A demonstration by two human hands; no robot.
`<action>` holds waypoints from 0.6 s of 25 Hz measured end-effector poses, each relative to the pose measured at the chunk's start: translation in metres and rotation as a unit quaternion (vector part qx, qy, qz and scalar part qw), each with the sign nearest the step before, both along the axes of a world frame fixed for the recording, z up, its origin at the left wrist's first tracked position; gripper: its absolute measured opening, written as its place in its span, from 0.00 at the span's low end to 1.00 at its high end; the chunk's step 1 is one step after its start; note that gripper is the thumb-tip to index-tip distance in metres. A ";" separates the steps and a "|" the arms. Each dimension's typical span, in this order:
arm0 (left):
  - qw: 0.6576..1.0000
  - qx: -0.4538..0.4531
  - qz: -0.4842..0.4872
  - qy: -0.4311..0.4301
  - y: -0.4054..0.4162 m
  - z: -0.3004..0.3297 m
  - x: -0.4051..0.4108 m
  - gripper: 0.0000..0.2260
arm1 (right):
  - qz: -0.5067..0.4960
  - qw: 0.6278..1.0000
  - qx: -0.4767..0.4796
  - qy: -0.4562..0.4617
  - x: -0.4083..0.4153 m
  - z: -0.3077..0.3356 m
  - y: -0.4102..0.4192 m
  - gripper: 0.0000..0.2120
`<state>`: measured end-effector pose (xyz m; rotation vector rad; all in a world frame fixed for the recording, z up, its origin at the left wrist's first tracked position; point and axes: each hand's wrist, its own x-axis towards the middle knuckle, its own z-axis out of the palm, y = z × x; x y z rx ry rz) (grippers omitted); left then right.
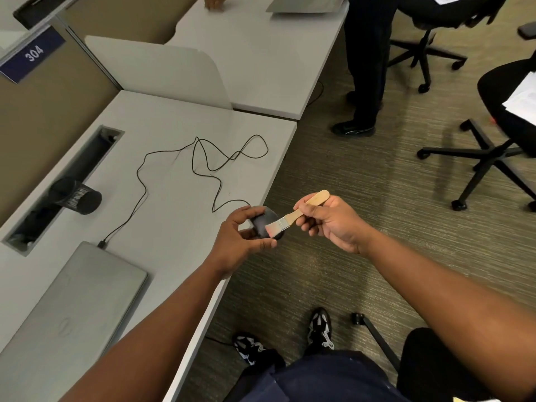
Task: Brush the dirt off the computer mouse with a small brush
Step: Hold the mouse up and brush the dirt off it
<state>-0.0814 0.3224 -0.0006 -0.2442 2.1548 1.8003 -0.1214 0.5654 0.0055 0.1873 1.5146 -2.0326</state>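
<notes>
Grey office carpet and a row of pale counters (179, 181) frame the scene as a person holds a black computer mouse (265, 224) just off the counter's near right edge, over the floor. Left hand (240, 236) cups the mouse from the left and below, fingers curled round its body, thumb along the near side. Right hand (327, 221) pinches the wooden handle of a small brush (293, 217), whose pale, pink-tipped bristles lie against the mouse's top.

Risk lies mainly with the cable (203, 158). It trails in loose loops across the counter to a closed laptop (75, 309) on the near left, where it appears plugged in; a sharp turn of the mouse could snag those loops, tug the plug or drag the cable against the black mesh cup (77, 197) beside the cable trough (63, 184). Held over bare floor, the mouse would likely fall and hang by its cable if the left hand's hold slips under a firm stroke. Dirt brushed loose seems set to land on the carpet or on the person's dark trousers and patterned shoes (319, 329). Another person stands far right, near office chairs (487, 158), well apart from the work.
</notes>
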 end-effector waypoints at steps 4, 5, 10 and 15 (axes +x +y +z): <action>1.000 -0.003 0.002 0.005 -0.002 0.000 -0.001 0.32 | -0.009 1.000 0.011 -0.005 -0.002 -0.003 0.010 0.06; 1.000 0.000 0.007 0.003 -0.002 0.001 -0.001 0.32 | -0.017 1.000 0.018 -0.008 -0.003 -0.005 0.013 0.06; 0.999 0.028 0.009 -0.017 -0.001 0.004 -0.003 0.31 | -0.083 0.995 0.052 -0.013 -0.001 -0.015 0.017 0.07; 1.000 0.008 -0.012 -0.012 0.003 0.005 -0.005 0.35 | -0.082 0.994 0.070 0.005 -0.002 -0.014 0.014 0.06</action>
